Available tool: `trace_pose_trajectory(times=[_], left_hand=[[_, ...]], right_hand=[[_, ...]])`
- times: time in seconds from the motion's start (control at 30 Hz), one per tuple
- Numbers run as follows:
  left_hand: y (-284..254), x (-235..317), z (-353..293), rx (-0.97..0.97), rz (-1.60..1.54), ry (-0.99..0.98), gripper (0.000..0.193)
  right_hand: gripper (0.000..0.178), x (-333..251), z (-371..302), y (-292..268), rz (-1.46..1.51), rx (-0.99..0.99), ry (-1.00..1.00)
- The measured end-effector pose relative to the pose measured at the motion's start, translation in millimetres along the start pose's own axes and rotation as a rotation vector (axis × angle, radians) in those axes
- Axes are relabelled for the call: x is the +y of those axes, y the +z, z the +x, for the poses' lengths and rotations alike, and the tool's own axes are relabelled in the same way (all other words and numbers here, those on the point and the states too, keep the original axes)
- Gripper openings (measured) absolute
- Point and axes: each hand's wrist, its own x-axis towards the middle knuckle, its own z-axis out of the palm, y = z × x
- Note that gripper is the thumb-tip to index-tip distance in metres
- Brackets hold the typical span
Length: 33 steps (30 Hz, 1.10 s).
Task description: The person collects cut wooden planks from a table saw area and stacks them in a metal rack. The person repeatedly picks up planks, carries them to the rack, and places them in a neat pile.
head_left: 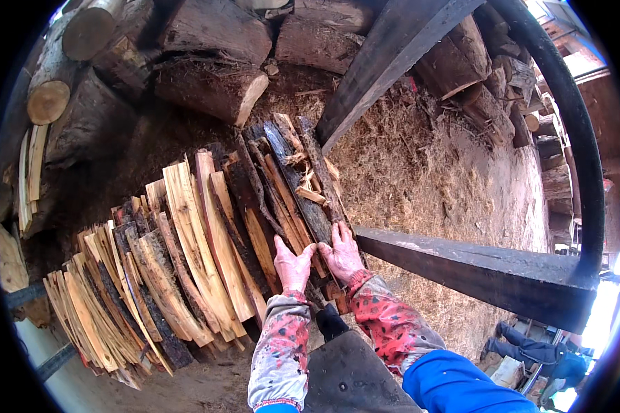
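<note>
A long row of split firewood (186,248) lies below me, its pale and dark-barked sticks side by side. My left hand (295,267) rests at the near ends of some brown sticks (286,206), its thumb stretched toward the right hand and its fingers curled down among them. Close beside it, my right hand (342,256) grips the near end of a dark bark-covered strip (324,175) at the row's right end. The undersides of both hands are hidden. Loose splinters (311,189) lie on top of the wood between the strips.
Thick logs (213,82) are piled at the back. Two dark metal beams (461,268) and a curved black bar (579,124) stand at the right. A dark metal plate (355,378) is nearest me. Wood chips cover the ground; another person's legs (523,347) show at lower right.
</note>
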Motion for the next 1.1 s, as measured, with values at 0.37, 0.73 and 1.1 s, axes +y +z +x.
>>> trace_pose_trajectory(times=[0.37, 0.73, 1.1], left_hand=[[-46, 4, -37, -0.116, 0.048, 0.060, 0.085], [-199, -93, -314, -0.044, 0.098, -0.478, 0.073], [-197, -83, -509, -0.028, -0.233, -0.560, 0.060]], right_hand=[[0.086, -28, -5, -11, -0.151, -0.107, 0.091], [0.067, -62, -73, -64, -0.266, -0.317, -0.082], [0.044, -47, -295, -91, -0.196, -0.783, -0.222]])
